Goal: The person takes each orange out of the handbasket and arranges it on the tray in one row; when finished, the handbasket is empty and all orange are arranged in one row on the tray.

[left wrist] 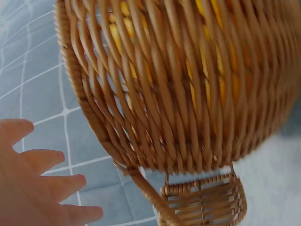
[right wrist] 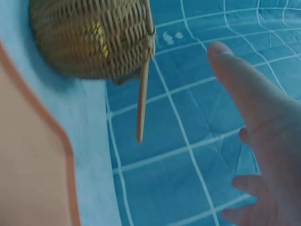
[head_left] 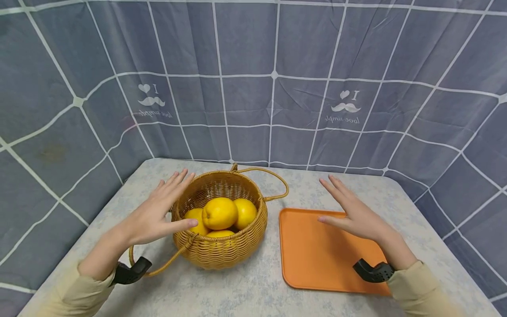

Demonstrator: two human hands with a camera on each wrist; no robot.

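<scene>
A round wicker basket (head_left: 222, 253) with two loop handles stands left of centre on the table, several yellow lemons (head_left: 219, 213) inside it. My left hand (head_left: 158, 215) hovers at the basket's left side with straight, spread fingers, holding nothing; in the head view its thumb overlaps the rim, and I cannot tell whether it touches. To the right lies an orange rectangular tray (head_left: 309, 259). Above its far part is my right hand (head_left: 354, 213), fingers extended and thumb apart, nothing in it. The right wrist view shows the basket (right wrist: 89, 42) beyond the tray's edge (right wrist: 68, 165).
The pale patterned table (head_left: 265, 286) carries both basket and tray. One basket handle (head_left: 287, 185) sticks out to the right rear, the other (head_left: 166, 266) to the left front. A grey-blue gridded cloth (head_left: 245, 101) hangs behind and at both sides.
</scene>
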